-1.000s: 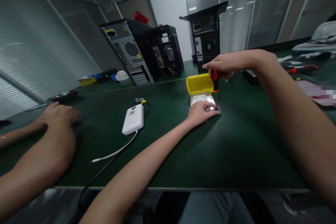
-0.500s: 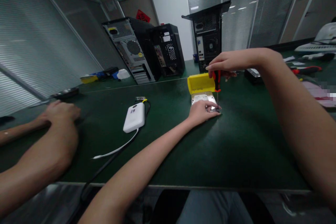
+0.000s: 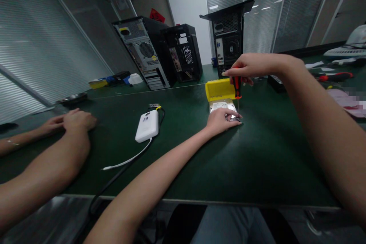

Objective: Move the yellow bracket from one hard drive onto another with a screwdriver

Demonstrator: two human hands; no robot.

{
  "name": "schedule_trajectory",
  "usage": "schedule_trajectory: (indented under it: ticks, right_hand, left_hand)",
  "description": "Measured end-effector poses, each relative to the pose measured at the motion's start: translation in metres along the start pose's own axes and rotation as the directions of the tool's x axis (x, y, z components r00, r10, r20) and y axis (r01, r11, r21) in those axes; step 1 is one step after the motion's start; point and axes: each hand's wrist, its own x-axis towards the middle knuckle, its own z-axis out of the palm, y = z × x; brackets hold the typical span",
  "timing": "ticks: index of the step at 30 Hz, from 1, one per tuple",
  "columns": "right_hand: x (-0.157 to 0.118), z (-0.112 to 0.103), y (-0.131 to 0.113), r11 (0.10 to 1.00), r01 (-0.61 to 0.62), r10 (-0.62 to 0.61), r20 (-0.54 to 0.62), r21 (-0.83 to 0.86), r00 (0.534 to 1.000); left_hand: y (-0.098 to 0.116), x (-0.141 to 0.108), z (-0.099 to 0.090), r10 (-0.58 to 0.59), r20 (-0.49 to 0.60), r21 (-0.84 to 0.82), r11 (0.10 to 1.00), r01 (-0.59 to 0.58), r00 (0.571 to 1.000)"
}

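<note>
Bare hands working at a green table [image 3: 265, 164], seen from the head camera. The right hand [image 3: 243, 70] is closed around the handle of a red-and-black screwdriver [image 3: 237, 88] from above, wrist bent and raised. The screwdriver stands nearly upright, its shaft pointing down to the near right part of a silver hard drive [image 3: 219, 105]. Whether the tip touches a screw is too small to tell. The left hand [image 3: 219, 122] lies over the near part of the drive and steadies it, fingers partly curled, with thumb and forefinger slightly apart beside the screwdriver's tip. The drive lies in front of a raised yellow plastic lid [image 3: 217, 91]; whether it sits in a matching tray is hidden.

To the left, a white handheld device [image 3: 146, 126] lies flat, with a white cable [image 3: 128, 163] and a black cable [image 3: 114, 178] near it. Farther left, another person's hands [image 3: 77, 120] rest together at the table. Along the back stand three computer cases: a large grey-and-black case [image 3: 143, 51], an open black case [image 3: 183, 53] just beside it, and, well apart to the right, a black case with a projecting top panel [image 3: 228, 42]. At far right lie a red-handled tool [image 3: 337, 76] and a pink object [image 3: 341, 101].
</note>
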Motion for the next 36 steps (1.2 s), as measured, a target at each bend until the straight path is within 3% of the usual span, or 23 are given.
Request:
schedule_trajectory:
  ticks: [4,15,36]
  right_hand:
    - [-0.0001,-0.0002,-0.0025,0.998,0.051,-0.051,0.005,-0.022,0.999]
    - [-0.0035,-0.0023,-0.0072,0.995,0.018,-0.021,-0.025,-0.1,0.999]
    - [-0.0027,-0.0031,-0.0034,0.994,0.068,-0.068,0.003,-0.089,0.998]
  left_hand:
    - [0.0001,0.0001,0.0005,-0.01,-0.012,-0.022,1.0,0.01,1.0]
    - [-0.0008,0.0015,0.0027,-0.031,-0.014,-0.031,0.999,0.031,0.999]
    - [0.0038,0.0001,0.0014,-0.052,-0.012,-0.005,0.999,0.052,0.999]
